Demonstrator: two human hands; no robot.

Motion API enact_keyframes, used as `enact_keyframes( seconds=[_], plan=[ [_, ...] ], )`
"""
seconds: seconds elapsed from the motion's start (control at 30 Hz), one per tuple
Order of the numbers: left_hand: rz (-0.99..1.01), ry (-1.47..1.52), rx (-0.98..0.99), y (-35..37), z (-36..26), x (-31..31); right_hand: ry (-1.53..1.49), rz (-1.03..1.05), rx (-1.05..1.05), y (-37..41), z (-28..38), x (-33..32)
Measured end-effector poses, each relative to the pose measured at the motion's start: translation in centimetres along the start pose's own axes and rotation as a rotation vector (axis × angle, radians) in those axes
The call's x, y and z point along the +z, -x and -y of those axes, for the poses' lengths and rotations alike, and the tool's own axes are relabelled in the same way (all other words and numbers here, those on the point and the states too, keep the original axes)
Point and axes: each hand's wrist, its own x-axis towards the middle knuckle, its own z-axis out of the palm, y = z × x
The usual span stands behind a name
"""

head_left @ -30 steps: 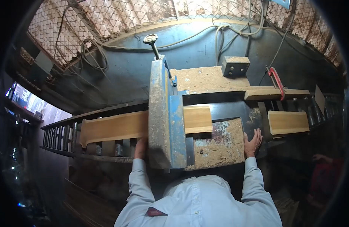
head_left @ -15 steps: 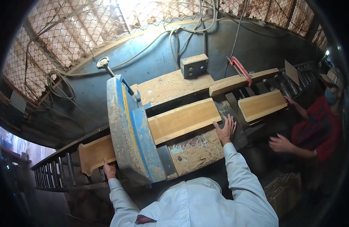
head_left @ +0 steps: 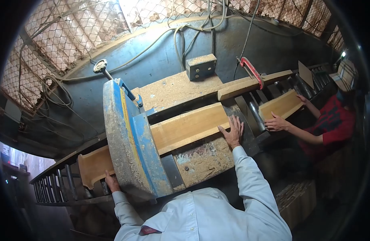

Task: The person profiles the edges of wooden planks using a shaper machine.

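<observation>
A long channel-shaped wooden board (head_left: pixel 189 126) lies on the machine bed, its right part running up to a worn blue guard (head_left: pixel 146 148). Left of the guard, a wooden length with a curved end profile (head_left: pixel 94 166) rests over rollers; the stretch between is hidden by the guard. My left hand (head_left: pixel 112 182) grips the near edge of that left length, thumb on top, fingers largely hidden beneath. At the board's right end, my right hand (head_left: pixel 234 131) lies with fingers extended and thumb spread along the near corner.
A person in red at right has both hands on another wooden board (head_left: pixel 283 105) over rollers. A red clamp (head_left: pixel 252 73) sits on a wooden fence strip (head_left: pixel 253 85). Behind are a dark metal block (head_left: pixel 201 67), hanging cables and wire mesh. Sawdust coats the bed (head_left: pixel 207 160).
The other person's near hand has come onto their board, which has shifted slightly. My view has moved a little; my hands stay at the two ends of the work.
</observation>
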Motion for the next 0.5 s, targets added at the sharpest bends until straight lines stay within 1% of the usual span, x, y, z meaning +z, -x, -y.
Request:
enact_keyframes(
  seconds=[0.17,0.3,0.4,0.43,0.5],
  plan=[
    [0.044,-0.050,-0.044,-1.9,0.2,-2.1,0.033,0.040,-0.032,-0.2,0.5,-0.4],
    [0.060,-0.046,-0.082,-1.1,-0.1,-1.7,0.058,0.038,-0.042,-0.6,0.6,-0.2],
    [0.054,-0.106,-0.036,-1.1,0.2,-1.2,0.039,0.012,-0.019,-0.8,0.8,0.1],
    [0.028,-0.055,-0.043,-0.2,-0.1,-0.5,0.038,0.014,-0.015,-0.8,0.9,0.1],
    [-0.023,0.048,-0.063,4.3,-2.6,2.8,0.042,0.020,-0.006,-0.7,1.1,-0.1]
  ],
)
